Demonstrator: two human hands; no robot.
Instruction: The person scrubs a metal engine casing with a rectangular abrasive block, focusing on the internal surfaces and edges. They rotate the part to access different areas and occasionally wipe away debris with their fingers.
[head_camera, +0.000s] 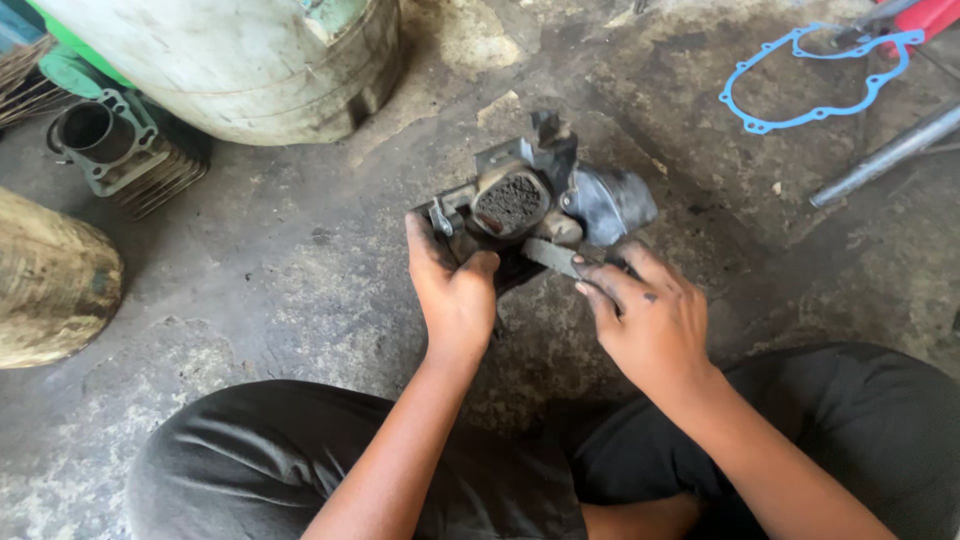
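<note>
**Grimy engine part held over the floor**

Head view: the left hand (455, 290) is clamped on the sooty engine part (530, 205), mid-scene above the concrete floor (300, 260). The right hand (650, 320) pinches a flat metal strip (552, 257) against it. A blue gasket (815, 75) lies far right, a finned cylinder (120, 150) far left.

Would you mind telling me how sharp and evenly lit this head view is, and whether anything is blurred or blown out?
Head view: soft daylight, no hard shadows; the dirty metal engine part and both hands, left hand and right hand, are reasonably sharp; the pale drum at top is slightly overexposed; wide-angle lens bends the edges; the blue gasket looks a little soft.
</note>
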